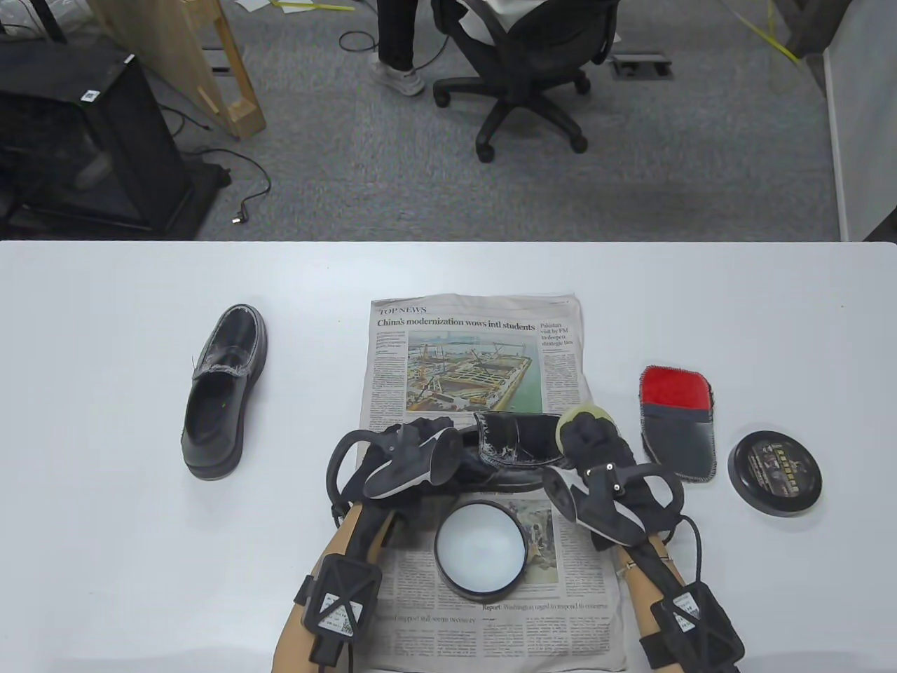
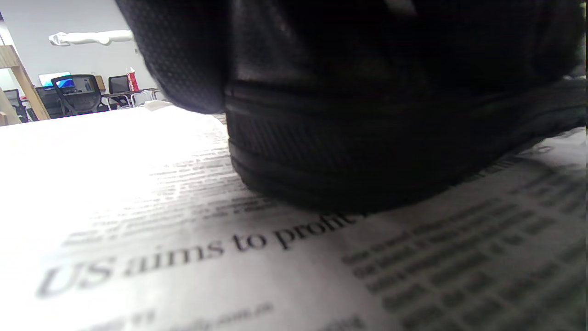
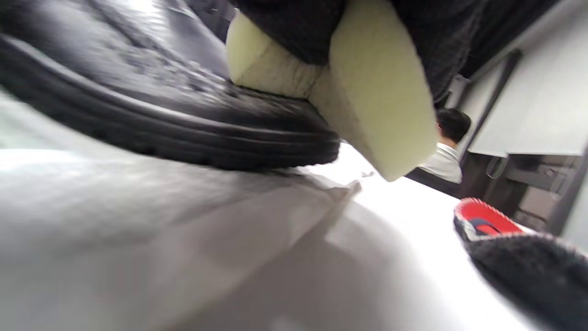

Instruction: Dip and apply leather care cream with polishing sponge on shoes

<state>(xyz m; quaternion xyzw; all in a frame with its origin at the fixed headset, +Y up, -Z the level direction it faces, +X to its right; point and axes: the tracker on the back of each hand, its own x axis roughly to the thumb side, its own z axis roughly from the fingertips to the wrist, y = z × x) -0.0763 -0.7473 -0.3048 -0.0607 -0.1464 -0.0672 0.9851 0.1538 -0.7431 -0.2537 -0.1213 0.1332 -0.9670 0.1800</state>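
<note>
A black shoe lies across the newspaper. My left hand holds its left end; the left wrist view shows that end's sole close up. My right hand grips a pale yellow sponge and presses it on the shoe's right end; the right wrist view shows the sponge touching the leather. An open tin of white cream stands on the newspaper just in front of the shoe. A second black shoe stands at the left on the table.
A red and grey polishing mitt lies right of the newspaper; it also shows in the right wrist view. The tin's black lid lies further right. The white table ends at a far edge, with floor and an office chair beyond.
</note>
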